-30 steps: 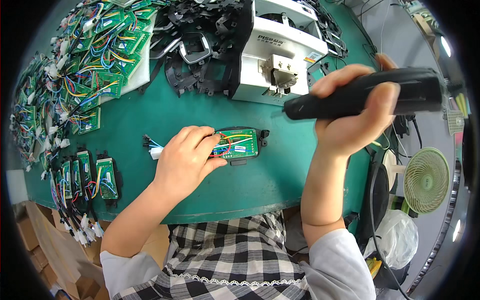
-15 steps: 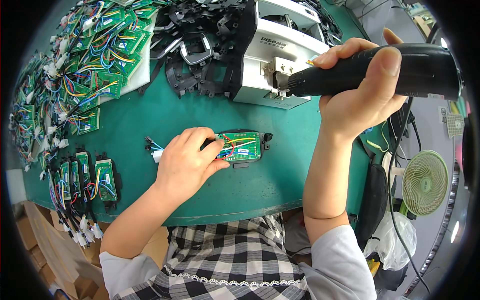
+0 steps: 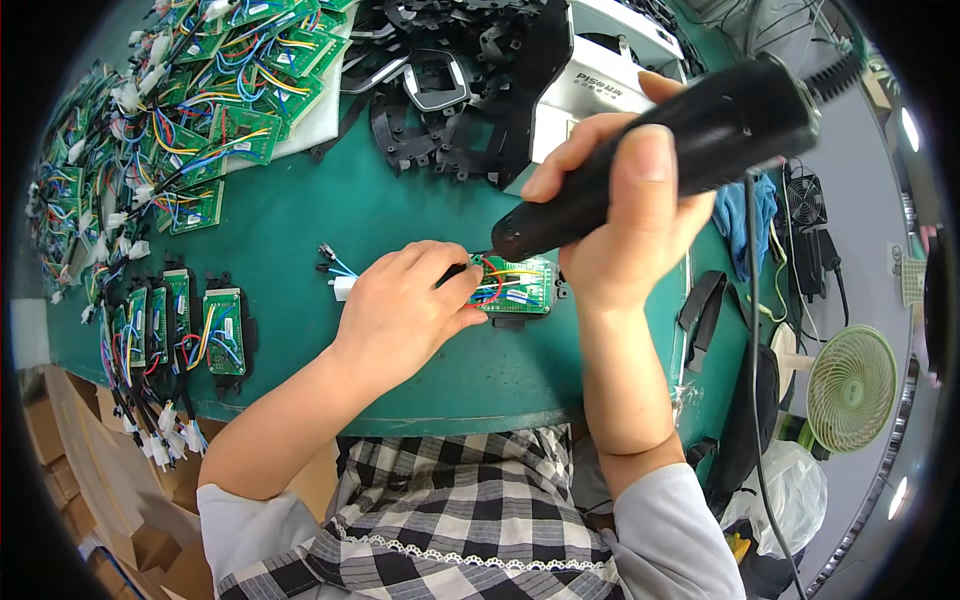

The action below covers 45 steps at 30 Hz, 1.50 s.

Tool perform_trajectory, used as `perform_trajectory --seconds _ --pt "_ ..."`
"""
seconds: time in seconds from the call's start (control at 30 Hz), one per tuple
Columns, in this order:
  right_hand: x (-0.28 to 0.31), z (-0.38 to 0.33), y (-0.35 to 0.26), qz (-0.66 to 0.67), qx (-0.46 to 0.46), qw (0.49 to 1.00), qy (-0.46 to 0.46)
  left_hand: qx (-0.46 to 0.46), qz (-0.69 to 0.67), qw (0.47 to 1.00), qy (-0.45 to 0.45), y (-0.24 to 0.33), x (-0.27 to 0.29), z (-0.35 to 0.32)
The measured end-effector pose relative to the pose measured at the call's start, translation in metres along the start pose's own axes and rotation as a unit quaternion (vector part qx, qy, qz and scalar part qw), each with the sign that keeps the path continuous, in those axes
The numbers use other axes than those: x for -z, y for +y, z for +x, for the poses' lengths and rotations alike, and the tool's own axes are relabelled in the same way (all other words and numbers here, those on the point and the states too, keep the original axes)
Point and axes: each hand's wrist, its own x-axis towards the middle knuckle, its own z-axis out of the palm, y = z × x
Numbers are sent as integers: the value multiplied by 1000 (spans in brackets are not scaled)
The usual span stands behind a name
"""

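Note:
My right hand [image 3: 640, 235] is wrapped round a black electric screwdriver [image 3: 735, 120], held slanting with its nose down and to the left. The tip is over the upper edge of a green circuit board [image 3: 530, 280]; whether it touches a screw I cannot tell. Red, yellow, white and blue wires cross the board, which sits in a black plastic housing [image 3: 508, 323] on the green table. My left hand [image 3: 400, 305] closes over the left end of this assembly and holds it down. A white connector [image 3: 344, 289] on wires sticks out beyond that hand.
A white screw feeder [image 3: 595, 80] stands behind the screwdriver. Black plastic frames [image 3: 435, 85] lie piled beside it. Many wired green boards [image 3: 245, 130] heap at far left. Several boards in black housings [image 3: 225, 330] line up near left. A green fan [image 3: 852, 388] stands at right.
My right hand has carried the screwdriver from the screw feeder left and nearer, over the board. The left hand still holds the board assembly. The whole view has shifted slightly.

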Motion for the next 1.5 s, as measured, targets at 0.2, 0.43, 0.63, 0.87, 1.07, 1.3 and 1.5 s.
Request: perform_trajectory --seconds 0.2,0.43,0.63,0.87,1.07,1.3,1.5 --pt "-10 -2 10 24 2 999 -31 2 -6 1000 -3 -2 -2 -2" --pt "-13 -7 18 12 49 990 -133 8 1 1000 -1 0 1 -1" --pt "-1 -3 12 2 26 995 -96 -9 7 1000 -1 1 1 3" --pt "58 63 -32 -80 172 980 53 5 -31 999 -3 -4 -1 4" --pt "52 66 -20 -99 210 972 39 14 -40 999 -1 -3 -3 4" --pt "44 48 -28 -112 130 985 31 27 -39 999 0 -4 -5 1" --pt "30 -4 -22 -18 -16 998 -55 25 -50 998 -3 -6 -4 2"
